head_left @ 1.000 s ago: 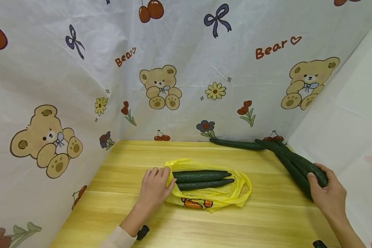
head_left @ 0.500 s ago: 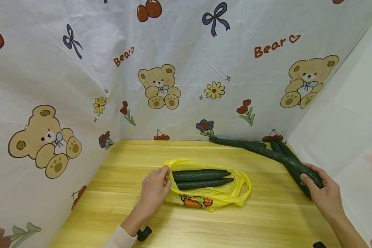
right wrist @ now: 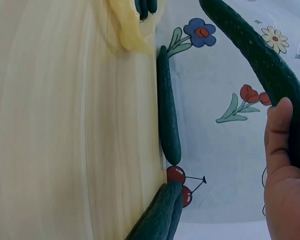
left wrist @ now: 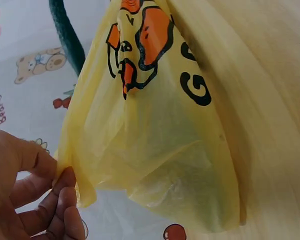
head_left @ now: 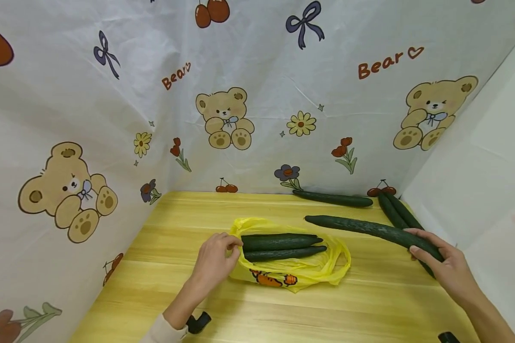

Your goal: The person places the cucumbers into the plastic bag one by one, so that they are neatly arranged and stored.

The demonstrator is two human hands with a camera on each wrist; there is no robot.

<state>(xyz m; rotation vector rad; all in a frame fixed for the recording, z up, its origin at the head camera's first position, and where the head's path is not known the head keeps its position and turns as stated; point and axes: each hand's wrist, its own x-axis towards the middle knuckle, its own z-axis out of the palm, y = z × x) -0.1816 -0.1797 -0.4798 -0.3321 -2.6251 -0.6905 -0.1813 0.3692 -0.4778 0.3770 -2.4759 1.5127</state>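
Note:
My right hand (head_left: 448,267) grips a long dark green cucumber (head_left: 365,226) near its thick end, raised above the table with its thin tip toward the bag. The same cucumber (right wrist: 255,50) slants across the right wrist view. At the left, my left hand (head_left: 214,257) pinches the rim of a yellow plastic bag (head_left: 317,276) between thumb and fingers. Inside the bag's mouth lie cucumbers (head_left: 279,242), their left ends hidden by the plastic. In the left wrist view the thin bag (left wrist: 155,130) hangs from the pinching fingertips (left wrist: 66,177).
One cucumber (head_left: 332,198) lies along the table's back edge. A pair of cucumbers (head_left: 395,212) rests by the right wall, partly behind the held one. Printed white sheeting (head_left: 262,95) rises behind the wooden table (head_left: 283,314) and along both sides.
The cucumber in my right hand has lifted off the others at the right and swung its tip left, toward the bag. My left hand keeps hold of the bag's rim.

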